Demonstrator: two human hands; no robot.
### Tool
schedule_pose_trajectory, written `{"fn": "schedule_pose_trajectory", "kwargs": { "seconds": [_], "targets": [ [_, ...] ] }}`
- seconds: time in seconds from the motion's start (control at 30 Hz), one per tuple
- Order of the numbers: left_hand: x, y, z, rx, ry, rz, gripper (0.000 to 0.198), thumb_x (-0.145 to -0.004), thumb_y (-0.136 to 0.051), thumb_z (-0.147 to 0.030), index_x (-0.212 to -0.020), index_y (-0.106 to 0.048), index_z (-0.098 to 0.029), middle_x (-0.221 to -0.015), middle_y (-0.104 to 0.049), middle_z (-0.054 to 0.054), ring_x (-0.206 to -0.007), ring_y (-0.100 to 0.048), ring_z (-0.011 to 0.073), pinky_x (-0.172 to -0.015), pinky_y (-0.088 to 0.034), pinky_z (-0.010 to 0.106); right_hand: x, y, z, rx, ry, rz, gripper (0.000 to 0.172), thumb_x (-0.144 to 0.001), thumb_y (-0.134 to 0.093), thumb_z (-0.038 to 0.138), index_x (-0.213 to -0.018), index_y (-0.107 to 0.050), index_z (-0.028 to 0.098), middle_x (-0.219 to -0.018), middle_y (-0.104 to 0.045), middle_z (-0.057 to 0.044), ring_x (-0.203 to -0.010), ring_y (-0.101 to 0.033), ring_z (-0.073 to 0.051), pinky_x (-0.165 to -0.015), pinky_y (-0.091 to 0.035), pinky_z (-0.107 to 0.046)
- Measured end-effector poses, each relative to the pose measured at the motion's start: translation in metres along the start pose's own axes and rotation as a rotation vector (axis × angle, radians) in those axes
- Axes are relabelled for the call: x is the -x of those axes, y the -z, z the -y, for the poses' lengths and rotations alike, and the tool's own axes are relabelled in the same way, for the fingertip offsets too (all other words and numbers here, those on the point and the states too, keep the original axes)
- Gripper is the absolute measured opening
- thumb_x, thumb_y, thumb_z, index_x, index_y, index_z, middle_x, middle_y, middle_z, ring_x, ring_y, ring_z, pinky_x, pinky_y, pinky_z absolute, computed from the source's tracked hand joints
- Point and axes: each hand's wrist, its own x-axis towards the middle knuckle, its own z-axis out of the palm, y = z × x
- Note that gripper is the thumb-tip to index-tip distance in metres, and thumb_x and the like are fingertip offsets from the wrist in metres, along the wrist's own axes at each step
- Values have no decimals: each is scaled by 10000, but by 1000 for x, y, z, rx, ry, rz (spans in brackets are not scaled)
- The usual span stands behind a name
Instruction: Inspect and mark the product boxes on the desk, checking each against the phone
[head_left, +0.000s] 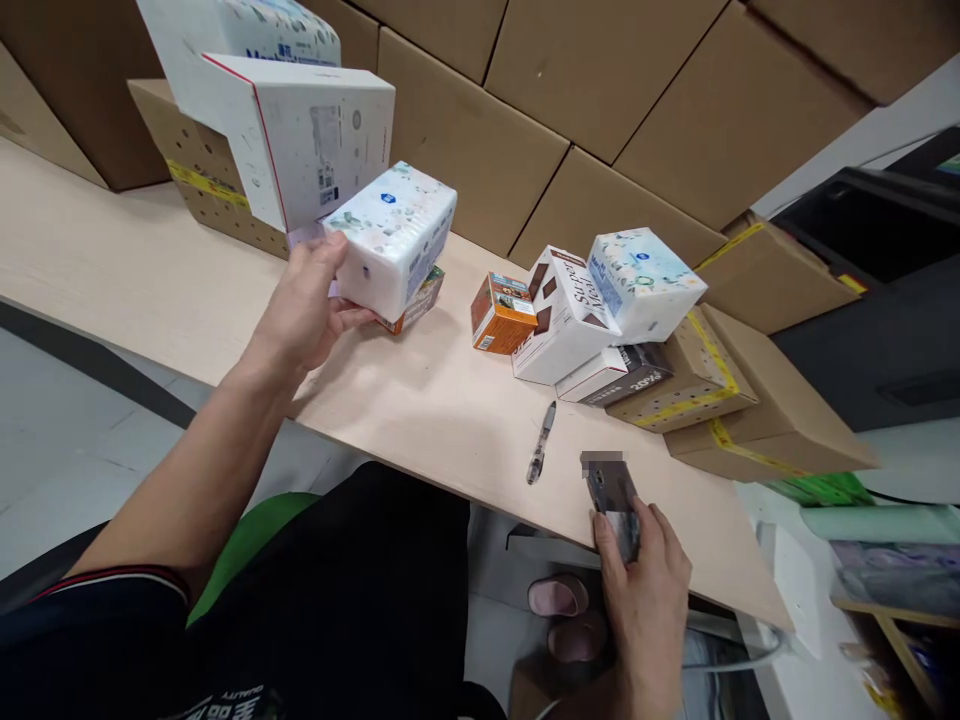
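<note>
My left hand [307,300] grips the near left end of a white tissue pack [397,225] with a floral print, thumb on top and fingers below. Under the pack, a small orange-and-green box [421,303] shows in part. Close behind the pack stands a white box with a red edge [322,140]. At the table's front edge my right hand [645,590] is closed around a dark phone [611,495], thumb on one side and fingers on the other. A pen [541,443] lies on the table to the left of the phone.
An orange box [504,313], a white-and-brown box [566,315] and another tissue pack [649,280] stand close together right of centre. Cardboard boxes with yellow tape [712,380] sit beside them. Big cartons [465,130] form a wall behind the wooden table [450,420].
</note>
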Motion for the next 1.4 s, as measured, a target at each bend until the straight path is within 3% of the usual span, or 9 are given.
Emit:
{"fn": "schedule_pose_trajectory", "kwargs": {
  "seconds": [0.07,0.2,0.3,0.53,0.67,0.87,1.03,1.23,1.4],
  "targets": [
    [12,-4,2,-172,-197,-46,523,-1085,-265,-614,-1498,-265,-292,-1463,-507,121,-1161,-615,229,-706,-521,396,0,-1,0,-4,2,-13,926,-893,-387,855,-1363,-631,95,-1463,-574,-302,-1373,-521,-448,-1128,-401,-657],
    [43,-20,-6,-535,-487,-479,340,-1011,-569,-501,-1188,-553,-211,-1170,-631,51,-994,-599,184,-764,-525,419,0,1,3,-10,-7,-12,892,-901,-398,837,-1373,-628,115,-1474,-570,-286,-1377,-518,-438,-1130,-401,-651],
    [49,-30,-12,-618,-523,-261,197,-997,-567,-419,-934,-621,-240,-908,-684,-7,-841,-618,167,-831,-559,442,0,3,5,-5,-13,-8,912,-900,-397,838,-1380,-627,96,-1482,-563,-299,-1390,-510,-449,-1127,-406,-661],
    [37,-63,-23,-745,-491,124,322,-976,-546,-368,-1196,-687,-180,-1152,-725,90,-1076,-677,262,-995,-563,461,-17,-8,-2,-4,46,-131,747,-961,-460,698,-1342,-649,85,-1409,-622,-299,-1335,-570,-419,-1097,-450,-630],
    [8,-108,-26,-880,-468,407,731,-882,-685,-362,-1552,-441,-203,-1478,-526,185,-1375,-501,410,-1132,-439,598,-29,-16,-3,41,143,-257,587,-989,-526,562,-1256,-694,66,-1315,-691,-298,-1248,-646,-409,-1047,-499,-609],
    [-65,-151,-4,-846,-147,538,1255,-627,-844,-351,-1666,-153,-216,-1605,-308,252,-1494,-362,475,-1124,-436,607,-11,-28,30,-173,180,-581,254,-984,-613,355,-1062,-750,156,-973,-798,-151,-892,-759,-290,-864,-594,-471],
    [-55,-141,1,-777,-52,529,1231,-604,-827,-405,-1645,-205,-196,-1468,-457,218,-1271,-608,399,-1053,-518,537,-4,-48,49,-317,273,-366,223,-990,-605,351,-980,-752,184,-892,-808,-96,-782,-768,-214,-744,-637,-353],
    [36,-95,-5,-754,-222,529,1292,-650,-859,-575,-1675,-140,-261,-1408,-468,198,-1297,-598,431,-1043,-539,545,-5,-53,47,-327,274,-366,175,-983,-626,299,-1013,-749,179,-911,-807,-101,-816,-768,-211,-771,-634,-354],
    [88,-65,7,-456,-291,527,1369,-715,-885,-457,-1685,71,-313,-1514,-409,207,-1386,-555,385,-1059,-561,511,4,-48,93,-452,353,-355,221,-975,-630,236,-1188,-680,207,-953,-765,-78,-799,-719,-184,-722,-597,-321]
  ]
}}
